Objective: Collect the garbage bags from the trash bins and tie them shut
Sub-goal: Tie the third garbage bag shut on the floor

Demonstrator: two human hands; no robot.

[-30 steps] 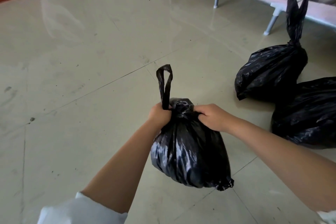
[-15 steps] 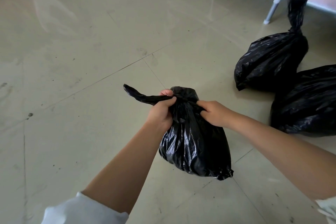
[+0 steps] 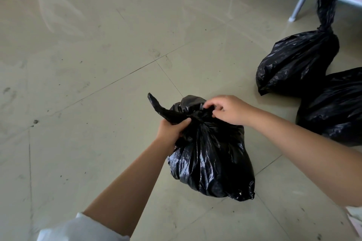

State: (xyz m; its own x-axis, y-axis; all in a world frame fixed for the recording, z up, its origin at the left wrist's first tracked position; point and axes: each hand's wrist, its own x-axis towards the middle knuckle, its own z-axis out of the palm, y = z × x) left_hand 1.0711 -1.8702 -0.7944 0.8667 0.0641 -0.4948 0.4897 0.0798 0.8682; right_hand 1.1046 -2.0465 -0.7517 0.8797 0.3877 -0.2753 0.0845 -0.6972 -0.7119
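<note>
Head view: three black garbage bags on the tiled floor (image 3: 98, 55). Near bag (image 3: 211, 158) sits mid-floor, upright, neck up; one loose handle strap (image 3: 158, 108) points up and left. Left hand (image 3: 171, 130) grips the gathered neck. Right hand (image 3: 228, 109) pinches the plastic at the knot with curled fingers. Second bag (image 3: 297, 62) lies toward the floor's far right edge, long axis tilted, tied handles (image 3: 328, 0) rising upright. Third bag (image 3: 337, 107) touches it, cut off by the frame. Two metal legs (image 3: 297, 7) stand beyond.
</note>
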